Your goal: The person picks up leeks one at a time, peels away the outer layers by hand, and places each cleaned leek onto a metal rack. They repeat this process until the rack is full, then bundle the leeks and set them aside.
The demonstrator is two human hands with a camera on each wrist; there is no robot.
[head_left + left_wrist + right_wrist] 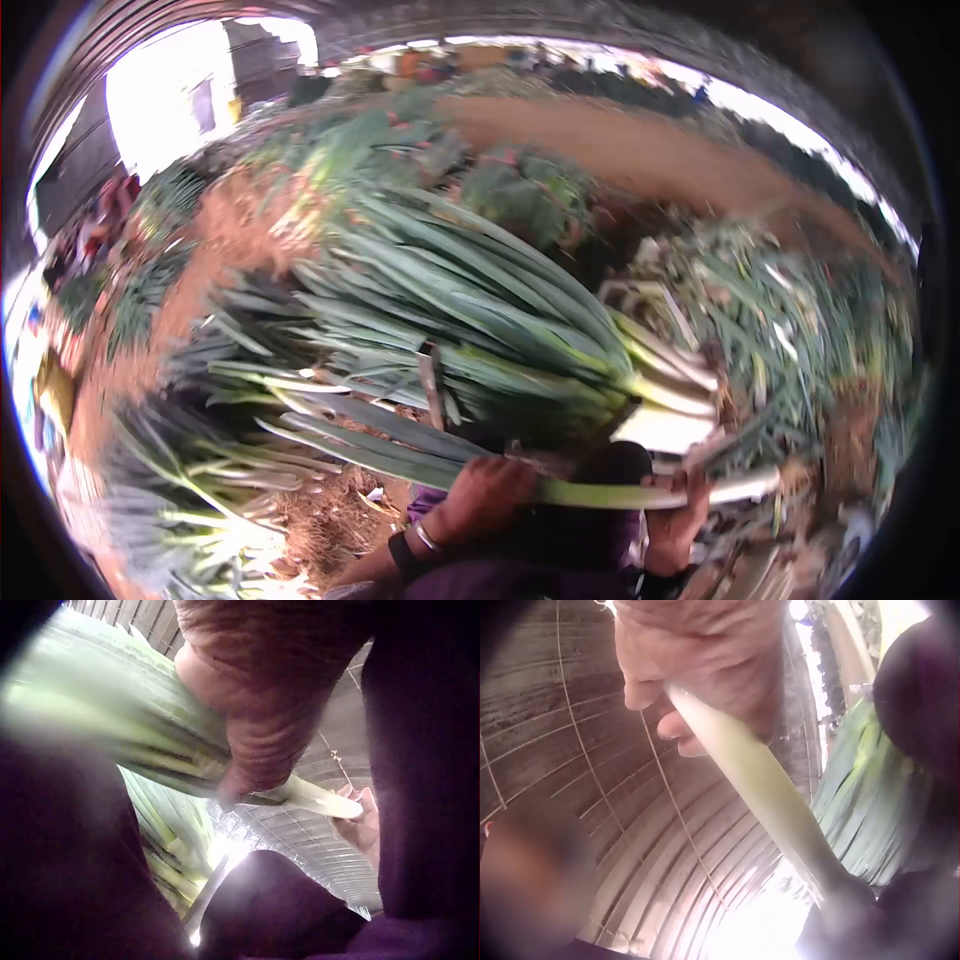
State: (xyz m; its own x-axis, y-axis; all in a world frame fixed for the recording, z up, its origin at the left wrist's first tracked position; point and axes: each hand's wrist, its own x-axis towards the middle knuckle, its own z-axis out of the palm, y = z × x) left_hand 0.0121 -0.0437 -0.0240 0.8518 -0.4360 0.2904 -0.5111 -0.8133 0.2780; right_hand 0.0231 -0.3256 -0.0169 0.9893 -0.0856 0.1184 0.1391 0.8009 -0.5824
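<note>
Wrapping fingers of the left hand (488, 497) round a leek (600, 495); pinching its pale end with the right hand (676, 525); holding it over the lap (575, 545) near the bundle (470, 290), probably spreading support tbh.

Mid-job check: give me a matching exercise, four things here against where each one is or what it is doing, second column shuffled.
Things
1. Left hand
2. Right hand
3. Big leek bunch
4. Pale bracelet

Places or states
A. Around the left wrist
B. At the white end of the held leek
C. Beyond the held leek, white ends toward the head view's right
D. Curled round the held leek, nearer its leaves

Pairs: 1-D, 2-B, 3-C, 4-A
</note>
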